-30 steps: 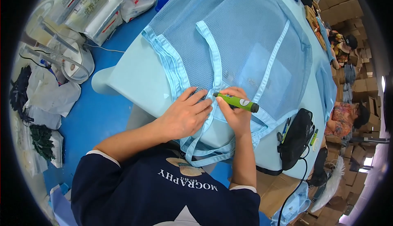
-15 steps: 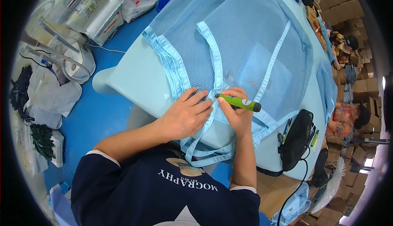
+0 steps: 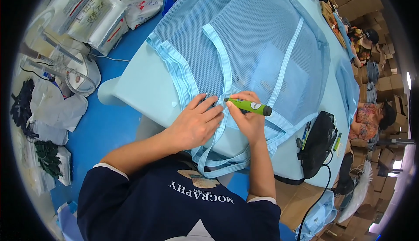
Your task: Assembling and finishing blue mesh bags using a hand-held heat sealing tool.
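Observation:
A light blue mesh bag (image 3: 257,27) with pale blue binding and straps is spread over the light table, more layers of it stacked at the left. My left hand (image 3: 196,125) lies on the bag's edge, fingers stretched out and slightly apart, pressing beside the strap (image 3: 221,62). In my right hand (image 3: 248,121) is a green marker pen (image 3: 251,106) with a dark end, held slanting. Its tip end meets the strap close to my left fingertips; whether it touches the cloth I cannot tell. A strap loop (image 3: 227,169) hangs over the near table edge.
To the right on the table (image 3: 135,77) lie a black pouch (image 3: 317,145) with pens and a green pen (image 3: 337,141). A black cable runs down from there. Plastic-wrapped packs (image 3: 94,20) and a white appliance with a hose (image 3: 80,77) stand on the left. Other people sit at the far right.
The whole view has shifted slightly, so bag and hands appear a little further left. My right hand still grips the marker at the strap, and my left hand keeps its place on the cloth.

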A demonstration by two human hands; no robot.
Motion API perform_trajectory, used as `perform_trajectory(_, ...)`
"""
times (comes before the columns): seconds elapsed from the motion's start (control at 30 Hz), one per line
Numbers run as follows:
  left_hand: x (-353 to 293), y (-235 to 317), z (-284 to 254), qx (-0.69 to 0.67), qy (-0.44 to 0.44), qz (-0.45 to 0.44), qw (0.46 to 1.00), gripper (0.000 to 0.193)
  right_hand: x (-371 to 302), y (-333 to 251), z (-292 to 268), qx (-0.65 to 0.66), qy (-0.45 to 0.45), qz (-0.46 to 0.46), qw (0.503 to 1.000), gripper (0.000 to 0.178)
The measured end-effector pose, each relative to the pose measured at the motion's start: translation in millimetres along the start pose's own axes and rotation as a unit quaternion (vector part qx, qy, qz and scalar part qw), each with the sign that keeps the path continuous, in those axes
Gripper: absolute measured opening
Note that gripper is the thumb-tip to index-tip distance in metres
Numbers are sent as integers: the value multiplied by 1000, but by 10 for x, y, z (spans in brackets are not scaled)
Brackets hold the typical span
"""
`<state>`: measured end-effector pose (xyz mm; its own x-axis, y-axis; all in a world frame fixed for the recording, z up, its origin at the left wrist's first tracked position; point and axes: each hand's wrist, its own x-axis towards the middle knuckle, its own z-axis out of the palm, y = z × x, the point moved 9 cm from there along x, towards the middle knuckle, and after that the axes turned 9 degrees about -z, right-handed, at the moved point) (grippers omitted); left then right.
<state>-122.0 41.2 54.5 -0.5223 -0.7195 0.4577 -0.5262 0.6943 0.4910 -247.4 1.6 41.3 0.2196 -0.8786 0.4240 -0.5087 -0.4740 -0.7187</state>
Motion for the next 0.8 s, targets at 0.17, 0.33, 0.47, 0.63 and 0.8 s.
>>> perform_trajectory(0.17, 10, -8, 15, -2, 0, -2, 1000, 25, -11, 25, -11, 8, -11, 7, 1000, 18)
perform_trajectory(0.33, 5, -14, 8, -1, -2, -4, 1000, 26, 18, -16, -74, -4, 43, -5, 999, 16)
perform_trajectory(0.47, 18, -3, 19, 0, -14, -2, 1000, 26, 14, -5, -93, 14, 37, -7, 999, 15)
perform_trajectory(0.63, 18, -23, 6, -8, -11, -9, 1000, 27, 7, 54, -105, 39, 47, 33, 998, 15)
perform_trajectory(0.8, 28, -25, 25, -4, -12, -10, 1000, 26, 20, 21, -92, 36, 46, 7, 998, 14)
